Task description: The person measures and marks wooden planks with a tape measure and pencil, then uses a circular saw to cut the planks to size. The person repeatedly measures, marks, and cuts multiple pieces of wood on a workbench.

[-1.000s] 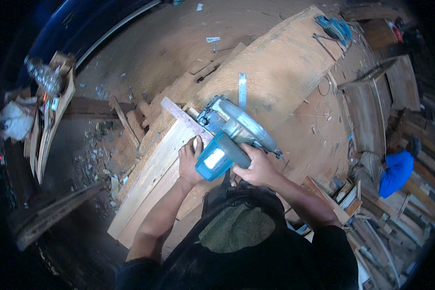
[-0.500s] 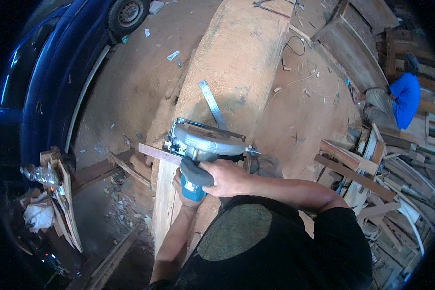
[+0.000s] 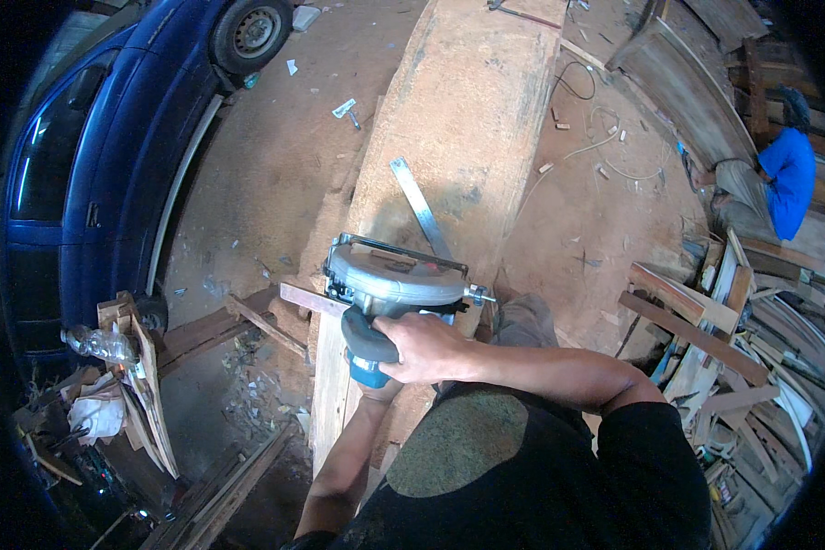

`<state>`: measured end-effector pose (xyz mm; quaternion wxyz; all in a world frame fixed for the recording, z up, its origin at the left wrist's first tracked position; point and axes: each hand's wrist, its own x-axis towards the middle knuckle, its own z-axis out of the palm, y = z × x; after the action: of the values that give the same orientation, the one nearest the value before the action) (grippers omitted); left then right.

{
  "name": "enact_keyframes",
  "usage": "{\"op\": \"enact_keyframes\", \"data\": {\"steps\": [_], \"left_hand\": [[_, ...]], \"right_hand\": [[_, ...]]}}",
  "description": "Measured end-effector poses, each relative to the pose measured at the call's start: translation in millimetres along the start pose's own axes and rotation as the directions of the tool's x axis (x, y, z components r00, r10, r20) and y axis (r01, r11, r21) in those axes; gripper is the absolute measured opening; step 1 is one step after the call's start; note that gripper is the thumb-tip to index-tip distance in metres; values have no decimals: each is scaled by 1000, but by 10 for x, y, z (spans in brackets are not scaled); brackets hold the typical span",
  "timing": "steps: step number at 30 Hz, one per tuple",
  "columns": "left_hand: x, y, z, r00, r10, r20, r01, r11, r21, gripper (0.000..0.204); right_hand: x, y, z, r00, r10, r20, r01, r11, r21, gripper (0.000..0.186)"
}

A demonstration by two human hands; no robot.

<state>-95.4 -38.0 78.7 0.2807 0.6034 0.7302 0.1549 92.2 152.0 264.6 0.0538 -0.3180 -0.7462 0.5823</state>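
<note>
My right hand [image 3: 426,348] is wrapped round the black rear handle of a circular saw [image 3: 399,282]. The saw has a silver blade guard and a teal body, and it sits crosswise over the near end of a long wooden bench [image 3: 458,110]. My left hand [image 3: 381,392] is just below the saw's teal end, its fingers hidden behind it. From under the saw's left side a thin reddish-brown wood strip [image 3: 313,299] sticks out, lying across a pale board [image 3: 326,403]. Beyond the guard, a metal ruler [image 3: 420,206] lies slanted on the dusty bench top.
A blue car [image 3: 124,156] stands at the left. Wood offcuts [image 3: 697,335] are heaped at the right, near a person in a blue shirt [image 3: 786,183]. A plastic bottle [image 3: 101,345] rests on scrap wood at the left. A cable [image 3: 577,154] loops over the floor.
The saw has shifted slightly left relative to the strip and the ruler. My left hand has gone from the saw's left side to below its teal end. The whole view has shifted a little.
</note>
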Motion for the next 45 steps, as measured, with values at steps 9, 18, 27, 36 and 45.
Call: {"op": "enact_keyframes", "data": {"steps": [9, 18, 27, 36, 45], "left_hand": [[19, -79, 57, 1000, 29, -9, -28, 997, 74, 95], [-40, -83, 87, 998, 65, 15, -66, 989, 130, 92], [-34, 91, -24, 990, 90, -106, -97, 993, -66, 84], [52, 420, -487, 979, -21, -202, 73, 965, 251, 126], [40, 415, -534, 973, -93, -214, 137, 970, 203, 122]], "right_hand": [[105, 26, 89, 996, -44, -80, 39, 997, -64, 55], [286, 31, 151, 998, -47, -50, 45, 998, -35, 52], [256, 44, 274, 982, -81, -170, 77, 997, -33, 49], [1, 157, -678, 939, -25, -342, 17, 1000, -25, 43], [1410, 1181, -2275, 949, -29, -315, -267, 461, -846, 34]]}}
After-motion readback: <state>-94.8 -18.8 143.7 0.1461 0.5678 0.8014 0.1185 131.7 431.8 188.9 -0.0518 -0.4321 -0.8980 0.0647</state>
